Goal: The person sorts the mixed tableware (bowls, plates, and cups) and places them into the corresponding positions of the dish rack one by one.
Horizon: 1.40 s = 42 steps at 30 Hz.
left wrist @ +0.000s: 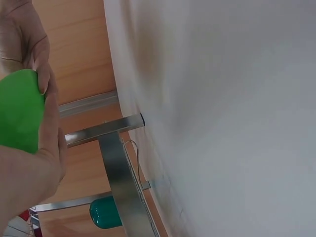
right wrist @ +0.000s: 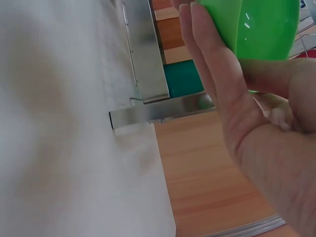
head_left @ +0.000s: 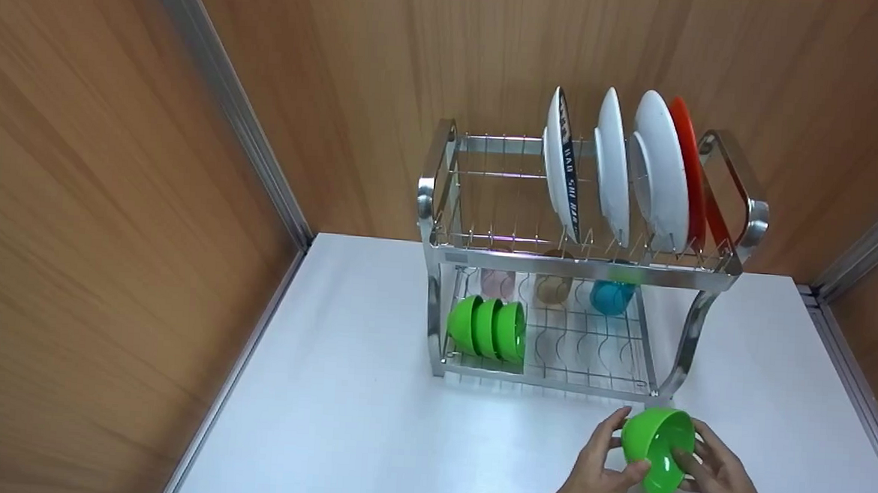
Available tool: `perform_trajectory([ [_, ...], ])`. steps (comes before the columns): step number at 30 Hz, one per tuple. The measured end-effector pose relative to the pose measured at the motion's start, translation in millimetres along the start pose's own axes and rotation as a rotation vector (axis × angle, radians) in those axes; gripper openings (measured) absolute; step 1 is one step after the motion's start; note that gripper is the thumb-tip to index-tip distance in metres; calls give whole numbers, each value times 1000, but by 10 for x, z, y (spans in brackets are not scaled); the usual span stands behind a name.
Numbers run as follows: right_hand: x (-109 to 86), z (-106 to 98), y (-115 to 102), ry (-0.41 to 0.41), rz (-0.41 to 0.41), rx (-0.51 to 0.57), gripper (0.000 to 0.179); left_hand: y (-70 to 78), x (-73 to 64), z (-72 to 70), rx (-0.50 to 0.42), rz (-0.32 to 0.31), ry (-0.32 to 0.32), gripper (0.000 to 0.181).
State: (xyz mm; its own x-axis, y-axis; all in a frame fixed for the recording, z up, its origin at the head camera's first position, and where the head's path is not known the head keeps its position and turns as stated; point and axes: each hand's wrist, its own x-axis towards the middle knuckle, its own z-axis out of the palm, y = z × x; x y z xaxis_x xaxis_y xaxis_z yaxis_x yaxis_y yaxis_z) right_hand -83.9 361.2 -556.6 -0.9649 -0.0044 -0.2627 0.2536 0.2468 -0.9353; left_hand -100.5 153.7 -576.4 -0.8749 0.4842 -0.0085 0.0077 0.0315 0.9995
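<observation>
A green bowl (head_left: 642, 436) is held between both hands in front of the dish rack's right leg, tilted with its mouth toward the right. My left hand (head_left: 597, 474) grips its left side, thumb at the lower rim and fingers behind. On the other side, my right hand (head_left: 724, 478) pinches the wall, thumb inside the bowl and fingers outside. The left wrist view shows the bowl's smooth outside (left wrist: 19, 111) above the table. In the right wrist view, the right fingers (right wrist: 222, 74) lie along the bowl's outer wall.
A two-tier metal dish rack (head_left: 588, 268) stands on the white table (head_left: 340, 422). Three green bowls (head_left: 486, 328) lean at its lower left. Pink (head_left: 498, 283), tan (head_left: 553, 290) and blue (head_left: 611, 298) cups sit behind. Several plates (head_left: 662, 172) stand on top. Wood-grain panels (head_left: 328, 60) enclose the table.
</observation>
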Motion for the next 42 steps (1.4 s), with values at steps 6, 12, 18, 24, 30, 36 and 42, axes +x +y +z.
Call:
perform_trajectory([
  [6,5,97,-15,-64,-47,-7,69,28,1,-11,-1,63,-26,76],
  [12,35,151,-7,-80,-44,-12,67,35,-5,-40,26,124,3,73],
  [18,56,210,-26,-30,-73,-30,60,47,-1,-61,110,172,19,65],
  [24,71,261,-69,-46,-144,4,54,51,-10,-88,237,245,66,68],
  [30,93,267,-113,-77,-149,15,58,57,10,-141,371,332,154,74],
  [36,114,280,-128,-67,-165,26,56,74,42,-210,424,361,181,77],
  [42,135,261,-134,-46,-208,-24,50,90,82,-285,413,327,184,77],
])
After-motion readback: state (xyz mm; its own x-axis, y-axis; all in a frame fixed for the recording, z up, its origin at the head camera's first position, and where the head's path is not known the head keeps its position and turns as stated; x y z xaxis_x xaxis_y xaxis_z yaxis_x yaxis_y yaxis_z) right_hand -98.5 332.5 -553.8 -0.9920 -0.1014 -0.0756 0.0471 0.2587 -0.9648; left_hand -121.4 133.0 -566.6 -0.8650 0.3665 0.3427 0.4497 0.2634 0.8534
